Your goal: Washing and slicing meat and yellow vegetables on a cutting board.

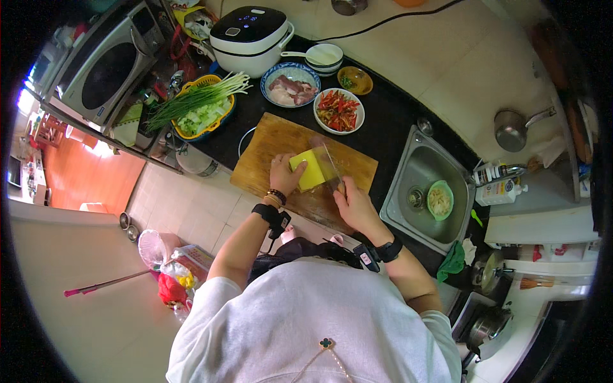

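Note:
On the wooden cutting board [262, 143], my left hand [285, 174] is closed at the edge of a flat yellow square piece [308, 171], its thumb lying on top. What the yellow piece is made of cannot be told. My right hand [355, 203] grips a cleaver [329, 165] by its handle. The broad blade points away from me and lies against the right side of the yellow piece. A darker reddish patch [317, 142] shows on the board near the blade's far end.
Behind the board stand a bowl of cut red chillies [338, 112], a blue-rimmed bowl of raw meat [290, 86] and a yellow basket of greens [207, 115]. A rice cooker [250, 41] is farther back. The steel sink [408, 156] on the right holds a green bowl [440, 200].

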{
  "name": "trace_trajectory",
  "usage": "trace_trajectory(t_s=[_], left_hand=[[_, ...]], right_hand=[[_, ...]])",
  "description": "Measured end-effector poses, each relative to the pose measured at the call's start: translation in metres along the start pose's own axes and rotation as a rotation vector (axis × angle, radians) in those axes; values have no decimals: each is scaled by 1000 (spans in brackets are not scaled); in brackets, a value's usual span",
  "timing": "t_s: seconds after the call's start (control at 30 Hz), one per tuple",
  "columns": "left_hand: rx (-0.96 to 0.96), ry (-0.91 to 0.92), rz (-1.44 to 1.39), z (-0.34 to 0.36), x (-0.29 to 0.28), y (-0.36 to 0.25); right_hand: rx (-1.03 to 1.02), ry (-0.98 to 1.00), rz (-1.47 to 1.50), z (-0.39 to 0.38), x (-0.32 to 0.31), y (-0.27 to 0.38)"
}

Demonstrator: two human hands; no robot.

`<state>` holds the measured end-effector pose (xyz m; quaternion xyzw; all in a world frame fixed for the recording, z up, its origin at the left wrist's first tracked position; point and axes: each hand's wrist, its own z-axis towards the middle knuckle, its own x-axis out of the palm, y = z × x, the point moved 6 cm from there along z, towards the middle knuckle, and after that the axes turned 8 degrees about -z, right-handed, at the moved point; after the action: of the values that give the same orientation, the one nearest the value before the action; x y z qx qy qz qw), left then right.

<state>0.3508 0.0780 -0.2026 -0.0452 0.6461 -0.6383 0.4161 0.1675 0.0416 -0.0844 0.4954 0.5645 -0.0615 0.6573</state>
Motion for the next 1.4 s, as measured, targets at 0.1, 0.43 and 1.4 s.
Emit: trace_trajectory(t_s=[0.1,0.43,1.4], left_hand=[[-1,-27,2,-3,0,2],[0,-55,-25,-6,-3,4],[80,8,32,-4,5,8]], right_hand=[[37,51,-56,2,0,8],[22,13,-78,8,1,19],[-101,-127,-122,19,21,12]])
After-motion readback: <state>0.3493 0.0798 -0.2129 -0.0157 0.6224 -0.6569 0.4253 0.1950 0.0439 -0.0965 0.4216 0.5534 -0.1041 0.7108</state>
